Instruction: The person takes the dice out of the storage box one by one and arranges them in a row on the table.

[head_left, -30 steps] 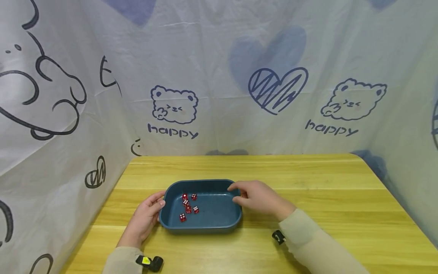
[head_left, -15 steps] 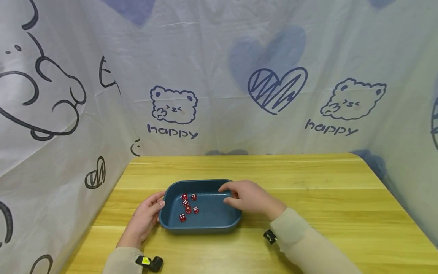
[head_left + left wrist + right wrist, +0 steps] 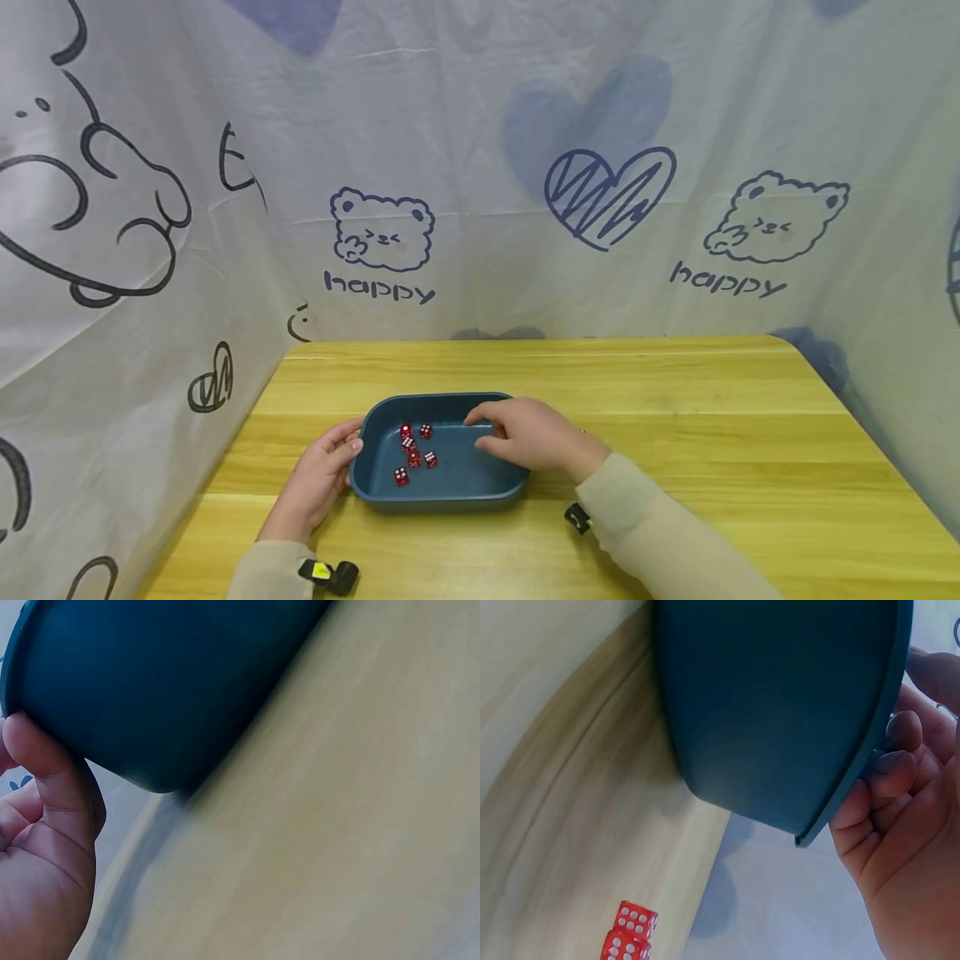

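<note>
In the head view a dark teal tray [image 3: 480,492] sits on the table with several red dice [image 3: 413,458] grouped in its left half. My left hand [image 3: 318,475] holds the tray's left end, its thumb at the rim. In the left wrist view that thumb [image 3: 49,769] lies against the outer wall; the other fingers are partly hidden. My right hand [image 3: 525,433] hovers over the tray's right part, thumb and index finger apart, with nothing seen between them. Its other fingers [image 3: 896,761] bend loosely near the rim in the right wrist view.
More red dice [image 3: 634,926] lie on the wooden table outside the tray, mostly hidden by my right arm in the head view. A printed cloth [image 3: 495,275] hangs behind the table and along both sides. A small black camera [image 3: 341,577] is strapped at my left wrist.
My right hand has moved left, from the tray's right rim to over its inside. The left hand, the tray and the dice in it have stayed in place.
</note>
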The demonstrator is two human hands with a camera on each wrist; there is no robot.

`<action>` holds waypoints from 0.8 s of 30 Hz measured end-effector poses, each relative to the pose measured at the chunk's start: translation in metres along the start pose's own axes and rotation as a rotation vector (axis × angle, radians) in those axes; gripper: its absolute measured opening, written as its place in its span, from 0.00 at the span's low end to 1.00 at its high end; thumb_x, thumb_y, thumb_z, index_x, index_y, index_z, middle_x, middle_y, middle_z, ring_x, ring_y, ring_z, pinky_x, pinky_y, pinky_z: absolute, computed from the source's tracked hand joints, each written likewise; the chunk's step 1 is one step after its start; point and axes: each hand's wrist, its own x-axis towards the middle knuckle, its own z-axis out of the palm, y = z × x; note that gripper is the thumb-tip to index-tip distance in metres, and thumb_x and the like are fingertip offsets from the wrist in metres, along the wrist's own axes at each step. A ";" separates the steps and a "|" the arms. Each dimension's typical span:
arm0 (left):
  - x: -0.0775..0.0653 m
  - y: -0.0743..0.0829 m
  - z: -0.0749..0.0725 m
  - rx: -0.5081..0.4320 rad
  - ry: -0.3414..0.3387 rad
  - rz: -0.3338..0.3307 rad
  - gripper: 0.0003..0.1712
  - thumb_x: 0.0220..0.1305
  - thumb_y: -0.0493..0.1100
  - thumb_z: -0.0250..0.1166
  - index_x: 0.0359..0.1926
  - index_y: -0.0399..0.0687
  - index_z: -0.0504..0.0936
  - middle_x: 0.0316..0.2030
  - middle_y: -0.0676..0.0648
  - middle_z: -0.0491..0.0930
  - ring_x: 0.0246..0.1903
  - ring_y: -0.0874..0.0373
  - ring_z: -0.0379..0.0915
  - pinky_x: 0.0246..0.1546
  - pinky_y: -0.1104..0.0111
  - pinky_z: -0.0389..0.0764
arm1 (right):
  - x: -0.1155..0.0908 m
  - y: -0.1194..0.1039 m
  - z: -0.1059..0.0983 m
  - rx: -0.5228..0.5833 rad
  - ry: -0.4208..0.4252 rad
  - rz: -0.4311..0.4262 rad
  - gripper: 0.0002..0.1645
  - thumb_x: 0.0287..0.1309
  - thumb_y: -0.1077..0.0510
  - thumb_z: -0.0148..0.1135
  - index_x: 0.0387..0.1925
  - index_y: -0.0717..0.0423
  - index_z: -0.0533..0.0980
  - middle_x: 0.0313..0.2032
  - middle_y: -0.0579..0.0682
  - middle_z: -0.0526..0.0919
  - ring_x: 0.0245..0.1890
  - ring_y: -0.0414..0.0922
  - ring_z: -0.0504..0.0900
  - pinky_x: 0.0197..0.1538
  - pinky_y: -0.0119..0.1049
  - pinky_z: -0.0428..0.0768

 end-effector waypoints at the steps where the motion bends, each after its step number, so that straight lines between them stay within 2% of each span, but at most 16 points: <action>1: 0.000 0.000 0.000 0.002 -0.001 0.002 0.27 0.76 0.37 0.57 0.71 0.33 0.66 0.41 0.45 0.69 0.26 0.61 0.68 0.24 0.74 0.74 | 0.001 -0.001 0.001 -0.001 0.000 0.002 0.19 0.70 0.43 0.61 0.59 0.37 0.78 0.17 0.39 0.72 0.17 0.39 0.69 0.27 0.33 0.70; 10: 0.001 0.000 0.001 0.004 -0.003 0.002 0.27 0.76 0.37 0.57 0.71 0.33 0.66 0.41 0.45 0.70 0.26 0.61 0.68 0.24 0.74 0.74 | 0.012 -0.009 0.006 -0.020 -0.019 -0.003 0.20 0.70 0.43 0.62 0.60 0.37 0.78 0.19 0.39 0.74 0.18 0.38 0.70 0.28 0.34 0.71; 17: 0.002 0.000 0.000 0.000 -0.013 0.008 0.27 0.76 0.37 0.57 0.71 0.32 0.66 0.41 0.45 0.71 0.26 0.61 0.69 0.24 0.74 0.74 | 0.022 -0.011 0.013 -0.041 -0.035 -0.006 0.22 0.69 0.46 0.63 0.61 0.42 0.78 0.18 0.39 0.73 0.18 0.38 0.71 0.29 0.33 0.72; 24: 0.001 -0.001 -0.001 -0.001 -0.023 0.013 0.27 0.76 0.37 0.57 0.71 0.32 0.66 0.41 0.45 0.71 0.25 0.62 0.68 0.24 0.74 0.74 | 0.027 -0.011 0.020 -0.043 -0.047 0.005 0.23 0.69 0.45 0.63 0.62 0.43 0.78 0.19 0.39 0.74 0.19 0.37 0.71 0.27 0.33 0.71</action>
